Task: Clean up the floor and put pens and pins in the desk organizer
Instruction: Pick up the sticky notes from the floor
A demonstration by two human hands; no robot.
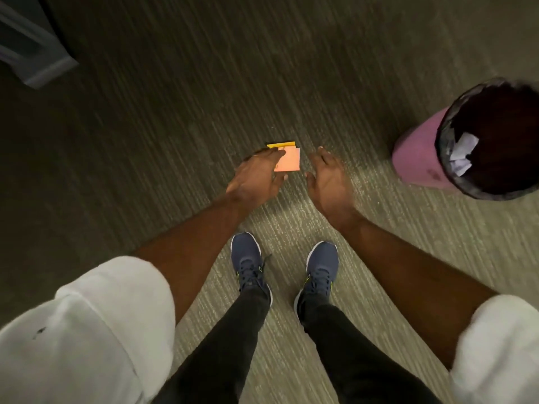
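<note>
My left hand (258,177) holds a small stack of sticky notes (288,160), orange on top with a yellow edge behind, between thumb and fingers above the carpet. My right hand (328,177) hovers just to the right of the notes, fingers apart, palm turned inward, nothing in it. Both arms reach down and forward from rolled white sleeves. No pens, pins or desk organizer are in view.
A pink waste bin (417,153) with a black liner and crumpled white paper inside stands on the carpet at the right. A grey furniture base (32,53) is at the top left. My two blue shoes (249,263) stand on the striped carpet below my hands.
</note>
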